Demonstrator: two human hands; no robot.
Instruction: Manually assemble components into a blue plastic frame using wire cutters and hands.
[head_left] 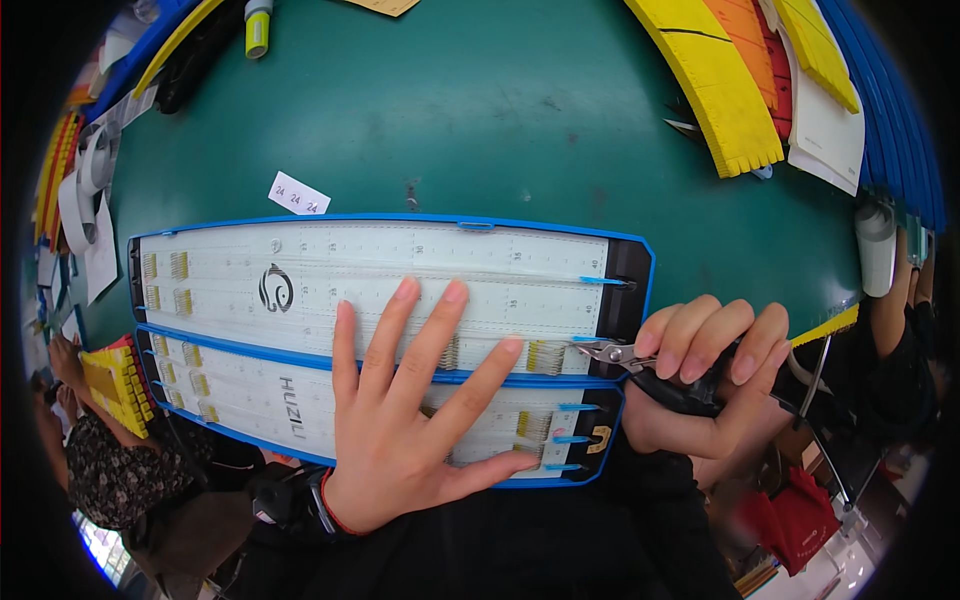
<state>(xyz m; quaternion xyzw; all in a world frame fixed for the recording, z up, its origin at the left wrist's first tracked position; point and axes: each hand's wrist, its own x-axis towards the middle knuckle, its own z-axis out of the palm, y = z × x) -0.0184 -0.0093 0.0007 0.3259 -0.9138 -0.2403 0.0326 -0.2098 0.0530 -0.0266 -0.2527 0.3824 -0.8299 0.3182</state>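
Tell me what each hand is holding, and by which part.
The right hand holds small pliers by their dark handles. The left hand is spread over the open case, gripping nothing.

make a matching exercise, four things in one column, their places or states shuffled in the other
1. person's left hand
2. silver-tipped, black-handled pliers
3. small white rectangular paper slip
4. long blue-rimmed, white-panelled case

A. held in the right hand
B. opened out into two halves
C. on the green tabletop, beyond the case
D. spread out over the case

Pairs: 1-D; 2-A; 3-C; 4-B
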